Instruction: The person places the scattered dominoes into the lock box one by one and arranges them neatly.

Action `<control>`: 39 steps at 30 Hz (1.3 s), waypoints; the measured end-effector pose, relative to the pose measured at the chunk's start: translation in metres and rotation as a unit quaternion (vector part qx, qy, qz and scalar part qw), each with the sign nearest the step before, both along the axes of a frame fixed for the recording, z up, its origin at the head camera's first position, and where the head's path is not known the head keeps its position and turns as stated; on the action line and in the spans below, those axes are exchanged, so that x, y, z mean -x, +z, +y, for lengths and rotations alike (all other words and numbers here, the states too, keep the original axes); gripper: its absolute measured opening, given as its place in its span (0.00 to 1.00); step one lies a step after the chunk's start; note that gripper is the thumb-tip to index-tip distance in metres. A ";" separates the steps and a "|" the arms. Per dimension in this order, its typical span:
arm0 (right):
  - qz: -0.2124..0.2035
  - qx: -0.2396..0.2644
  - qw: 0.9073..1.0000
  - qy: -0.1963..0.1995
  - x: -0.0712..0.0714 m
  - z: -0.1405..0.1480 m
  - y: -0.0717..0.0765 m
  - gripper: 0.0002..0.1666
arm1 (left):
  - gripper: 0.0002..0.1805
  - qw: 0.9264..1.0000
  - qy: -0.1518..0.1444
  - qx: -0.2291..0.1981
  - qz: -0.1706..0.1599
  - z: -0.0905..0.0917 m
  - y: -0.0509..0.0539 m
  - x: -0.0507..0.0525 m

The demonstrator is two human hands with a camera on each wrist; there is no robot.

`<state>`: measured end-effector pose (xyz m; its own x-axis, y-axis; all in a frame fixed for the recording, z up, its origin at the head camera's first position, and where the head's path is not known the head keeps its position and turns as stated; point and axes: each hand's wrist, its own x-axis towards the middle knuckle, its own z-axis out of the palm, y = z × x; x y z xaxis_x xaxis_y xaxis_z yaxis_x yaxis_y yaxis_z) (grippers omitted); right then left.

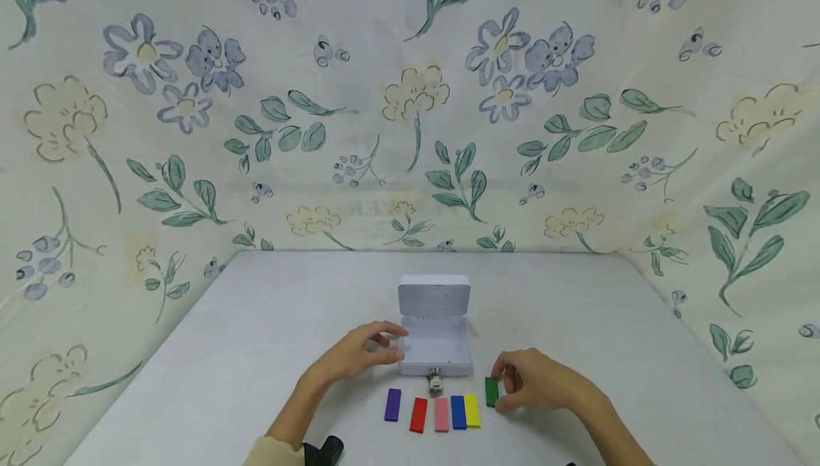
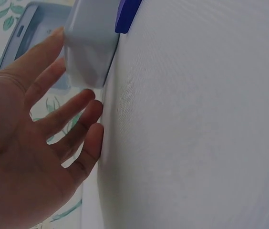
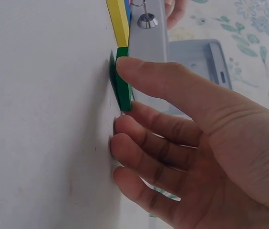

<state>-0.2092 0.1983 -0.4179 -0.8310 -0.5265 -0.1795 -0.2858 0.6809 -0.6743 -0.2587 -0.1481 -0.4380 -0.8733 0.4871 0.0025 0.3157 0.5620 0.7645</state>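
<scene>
While right hand [image 1: 541, 382] pinches slim, green, oblong block [image 1: 491, 392], left hand [image 1: 352, 355] loosely touches white box [image 1: 415, 369]

White tabletop [image 1: 256, 324], pale floral cloth [image 1: 378, 146] behind and at both sides (blue, yellow, green print)

The head view was evenly lit by bright, diffuse light; soft shadows were cast on the white tabletop [image 1: 256, 324] near the left hand [image 1: 359, 353] and right hand [image 1: 538, 380]. Both wrist views were rendered dimmer and greyer. In the right wrist view, a darker shadow was cast beside the green block [image 3: 123, 81], highlights were recorded on the metal lock [image 3: 148, 21], and the floral backdrop [image 3: 246, 36] was softly blurred.
</scene>
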 end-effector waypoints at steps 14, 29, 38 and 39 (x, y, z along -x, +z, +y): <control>0.051 -0.002 0.999 0.010 0.009 0.001 0.008 0.23 | 0.29 0.999 -0.007 -0.050 -0.019 0.000 -0.001 0.002; 0.099 -0.001 0.995 0.021 0.021 -0.010 0.023 0.23 | 0.31 0.999 -0.008 -0.042 -0.017 0.001 0.000 0.005; 0.100 -0.012 0.995 0.022 0.026 -0.018 0.029 0.21 | 0.32 0.999 -0.003 -0.040 -0.018 0.000 -0.001 0.004; 0.096 -0.014 0.995 0.021 0.026 -0.018 0.029 0.20 | 0.32 0.999 -0.002 -0.040 -0.017 0.000 -0.001 0.003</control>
<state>-0.2350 0.1798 -0.3889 -0.8286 -0.5589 -0.0335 -0.4369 0.6828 -0.5855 -0.2621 -0.1477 -0.4387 -0.8718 0.4897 0.0115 0.2908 0.4983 0.8168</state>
